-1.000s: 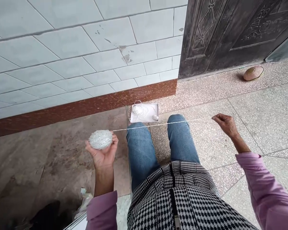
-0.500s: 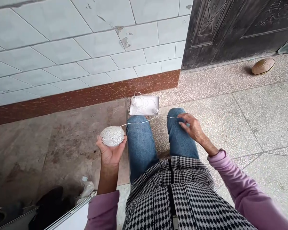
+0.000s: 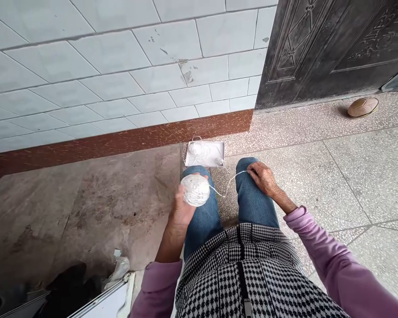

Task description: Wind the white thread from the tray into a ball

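Note:
A ball of white string rests in my left hand, whose fingers wrap round it above my left knee. From the ball's right side a slack strand of string dips and rises to my right hand. Over my right knee, the thumb and fingers of that hand are pinched on the strand. Beyond my knees a shallow white box lies on the floor, with a loose coil of white string and a small wound bundle in it.
A tiled wall with a brown skirting stands in front. To the right are a dark carved door and a tan rounded object on the speckled floor. A crumpled plastic bag and a white panel edge lie at lower left.
My left hand has moved right with the ball, from beside my left leg to over the knee. The strand has gone from nearly straight to slack. My right fingers have closed together.

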`<action>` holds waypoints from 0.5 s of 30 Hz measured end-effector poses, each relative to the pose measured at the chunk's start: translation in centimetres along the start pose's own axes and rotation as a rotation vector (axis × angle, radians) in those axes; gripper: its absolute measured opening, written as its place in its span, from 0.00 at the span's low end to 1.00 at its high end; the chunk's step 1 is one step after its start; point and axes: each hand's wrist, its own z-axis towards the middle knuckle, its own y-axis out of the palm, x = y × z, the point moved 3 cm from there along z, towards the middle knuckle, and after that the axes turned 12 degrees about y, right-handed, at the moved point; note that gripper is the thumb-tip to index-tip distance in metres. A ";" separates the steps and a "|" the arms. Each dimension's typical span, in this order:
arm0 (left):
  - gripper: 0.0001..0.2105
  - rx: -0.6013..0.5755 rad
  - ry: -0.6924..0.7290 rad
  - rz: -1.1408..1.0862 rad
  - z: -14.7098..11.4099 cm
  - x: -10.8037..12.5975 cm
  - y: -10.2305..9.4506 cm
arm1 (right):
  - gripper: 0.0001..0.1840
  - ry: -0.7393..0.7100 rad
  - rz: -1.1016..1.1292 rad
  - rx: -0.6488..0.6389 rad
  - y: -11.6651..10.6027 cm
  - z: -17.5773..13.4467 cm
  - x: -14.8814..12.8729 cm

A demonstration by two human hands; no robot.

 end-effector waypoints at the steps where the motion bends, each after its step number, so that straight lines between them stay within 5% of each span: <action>1: 0.36 -0.061 -0.021 0.020 -0.3 -0.4 0.7 | 0.09 0.022 0.041 -0.006 -0.4 -0.2 -0.4; 9: 0.42 -0.590 -0.300 0.090 -2.0 -4.7 5.9 | 0.10 0.008 0.165 -0.077 -3.0 -3.8 -6.1; 12: 0.39 -0.654 -0.341 0.118 -2.3 -4.8 6.7 | 0.10 -0.036 0.176 -0.068 -3.6 -4.0 -6.8; 15: 0.36 -0.590 -0.291 0.143 -2.2 -3.8 6.6 | 0.11 -0.033 0.161 -0.061 -4.2 -3.7 -6.1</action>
